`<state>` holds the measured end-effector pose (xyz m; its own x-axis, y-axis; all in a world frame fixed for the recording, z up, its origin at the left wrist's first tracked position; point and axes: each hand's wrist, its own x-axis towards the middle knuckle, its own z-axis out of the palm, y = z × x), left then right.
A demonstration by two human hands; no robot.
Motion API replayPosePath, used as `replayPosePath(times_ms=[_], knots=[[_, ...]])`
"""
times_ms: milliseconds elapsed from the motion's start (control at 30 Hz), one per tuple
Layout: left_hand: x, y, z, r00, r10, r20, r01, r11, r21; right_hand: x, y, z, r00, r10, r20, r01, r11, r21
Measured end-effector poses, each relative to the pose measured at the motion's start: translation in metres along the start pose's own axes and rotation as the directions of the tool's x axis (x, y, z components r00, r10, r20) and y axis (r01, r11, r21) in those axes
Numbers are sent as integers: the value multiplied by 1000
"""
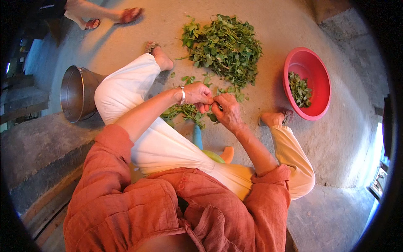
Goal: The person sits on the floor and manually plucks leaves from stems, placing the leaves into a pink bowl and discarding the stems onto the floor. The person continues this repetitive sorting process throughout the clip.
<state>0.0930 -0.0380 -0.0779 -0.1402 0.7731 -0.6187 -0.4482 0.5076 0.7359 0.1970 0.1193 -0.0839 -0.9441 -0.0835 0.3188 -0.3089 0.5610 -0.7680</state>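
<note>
My left hand (199,97), with a metal bangle at its wrist, meets my right hand (226,110) above the floor between my legs. Thumb and forefinger of the left are pinched at the right hand's fingertips; whatever lies between them is too small to make out. The right hand is curled around something dark green, probably leaves, mostly hidden by its fingers. Just beyond both hands, a large heap of leafy green stems (226,50) lies on the floor. Beneath them are loose green sprigs (189,111). A red plastic basin (324,85) at the right holds some picked leaves (299,89).
A metal bucket (71,94) lies tilted by my left knee. A blue object (197,137), something green (214,156) and an orange piece (227,154) are on the floor near my lap. Another person's sandalled feet (126,15) are at the upper left.
</note>
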Motion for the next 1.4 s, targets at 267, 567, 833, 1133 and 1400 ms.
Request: replayPosePath(times_ms=[267,567,833,1133,1400], knots=[[6,-2,8,993,119,8,-118,976,180,28,53,-67,848,345,-403,-367,930,25],[7,-10,1,977,-182,110,6,539,842,1,163,-130,907,169,-386,-407,592,-696],[5,-3,-2,976,-211,62,47,476,878,-64,151,61,745,455,487,-158,830,-534],[7,0,1,908,-415,-53,228,385,894,-84,102,81,949,199,244,-176,978,-113],[18,-36,-35,884,328,-333,194,392,899,-36,42,54,984,-94,153,95,996,5]])
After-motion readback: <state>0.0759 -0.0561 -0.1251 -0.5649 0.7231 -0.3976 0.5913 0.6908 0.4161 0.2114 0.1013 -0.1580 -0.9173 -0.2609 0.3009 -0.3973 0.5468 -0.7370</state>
